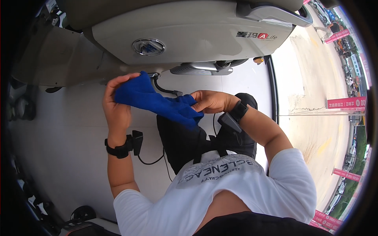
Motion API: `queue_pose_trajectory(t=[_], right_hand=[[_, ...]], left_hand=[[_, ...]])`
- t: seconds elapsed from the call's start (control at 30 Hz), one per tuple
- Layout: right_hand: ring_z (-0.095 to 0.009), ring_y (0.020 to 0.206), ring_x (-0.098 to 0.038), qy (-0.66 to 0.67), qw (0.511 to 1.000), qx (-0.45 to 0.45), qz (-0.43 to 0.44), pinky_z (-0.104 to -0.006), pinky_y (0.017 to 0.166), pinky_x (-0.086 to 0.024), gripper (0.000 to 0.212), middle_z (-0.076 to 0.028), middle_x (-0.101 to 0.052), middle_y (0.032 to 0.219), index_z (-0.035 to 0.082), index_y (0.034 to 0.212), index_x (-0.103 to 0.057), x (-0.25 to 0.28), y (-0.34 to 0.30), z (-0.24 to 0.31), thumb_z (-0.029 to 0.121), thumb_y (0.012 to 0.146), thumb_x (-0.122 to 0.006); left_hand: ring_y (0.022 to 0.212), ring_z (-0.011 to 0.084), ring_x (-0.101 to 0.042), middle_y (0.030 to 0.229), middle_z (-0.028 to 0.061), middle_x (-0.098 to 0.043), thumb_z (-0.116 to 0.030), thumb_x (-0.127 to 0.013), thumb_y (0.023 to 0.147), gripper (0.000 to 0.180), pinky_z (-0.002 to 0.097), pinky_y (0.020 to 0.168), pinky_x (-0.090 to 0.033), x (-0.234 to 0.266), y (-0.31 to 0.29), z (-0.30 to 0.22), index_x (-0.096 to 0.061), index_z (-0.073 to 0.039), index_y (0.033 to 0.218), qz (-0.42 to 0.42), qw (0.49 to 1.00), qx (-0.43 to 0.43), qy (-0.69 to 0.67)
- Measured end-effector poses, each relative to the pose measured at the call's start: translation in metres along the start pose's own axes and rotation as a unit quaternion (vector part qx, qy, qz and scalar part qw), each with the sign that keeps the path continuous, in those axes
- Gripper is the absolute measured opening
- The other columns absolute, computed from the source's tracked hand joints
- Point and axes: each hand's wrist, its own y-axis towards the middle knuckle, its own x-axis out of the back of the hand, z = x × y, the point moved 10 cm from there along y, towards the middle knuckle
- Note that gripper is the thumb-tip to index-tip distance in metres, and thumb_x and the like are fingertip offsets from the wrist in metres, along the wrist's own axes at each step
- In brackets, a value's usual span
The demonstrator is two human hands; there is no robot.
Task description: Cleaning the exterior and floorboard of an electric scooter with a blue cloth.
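A blue cloth [157,100] is stretched between my two hands, below the side of a beige scooter [197,35]. My left hand [118,100] grips its left end, with fingers curled over the top and the thumb partly hidden by the fabric. At the other end, my right hand [210,101] pinches a bunched part between thumb and fingers. The cloth hangs in the air over my dark-trousered knees, apart from the scooter's body panel. Above it sits a round chrome emblem [148,47] on that panel.
The scooter's kickstand [167,90] reaches down just behind the cloth. Pale floor tiles [78,133] spread to the left. Along the right runs a glass wall with a dark frame [273,86]. Another vehicle's wheel [83,213] shows at the lower left.
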Motion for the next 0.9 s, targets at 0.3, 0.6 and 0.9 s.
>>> queue_pose_trajectory(t=[0.3, 0.6, 0.9], right_hand=[[-0.021, 0.091, -0.07, 0.269, 0.945, 0.042, -0.179, -0.0303, 0.079, -0.06, 0.049, -0.016, -0.067, 0.103, -0.006, 0.115, -0.056, 0.064, -0.064, 0.018, 0.04, 0.097, -0.054], [-0.018, 0.104, -0.063, -0.039, 0.902, 0.312, -0.295, -0.0358, 0.099, -0.046, 0.025, -0.008, -0.068, 0.109, 0.004, 0.113, -0.065, 0.041, -0.155, 0.132, 0.02, 0.093, -0.063], [-0.01, 0.052, -0.052, -0.514, 0.662, 0.286, -0.464, -0.0247, 0.049, -0.041, 0.037, -0.001, -0.057, 0.058, 0.0, 0.077, -0.067, -0.015, -0.217, 0.193, 0.035, 0.084, -0.075]], left_hand=[[0.107, 0.0257, -0.062, 0.109, 0.0133, -0.065, 0.01, -0.059, 0.083, 0.014, 0.0353, 0.094, -0.05, -0.06, 0.004, 0.013, -0.061, -0.003, 0.079, 0.233, 0.962, 0.02, 0.14], [0.09, 0.0139, -0.05, 0.099, 0.0107, -0.053, -0.012, -0.062, 0.062, 0.027, 0.0256, 0.081, -0.041, -0.113, 0.015, 0.056, -0.051, -0.002, 0.085, 0.337, 0.917, 0.195, 0.086], [0.071, 0.0215, -0.061, 0.091, 0.0074, -0.062, -0.018, -0.076, 0.077, 0.035, 0.0302, 0.066, -0.048, -0.145, 0.053, 0.067, -0.066, 0.004, 0.103, 0.333, 0.821, 0.021, 0.463]])
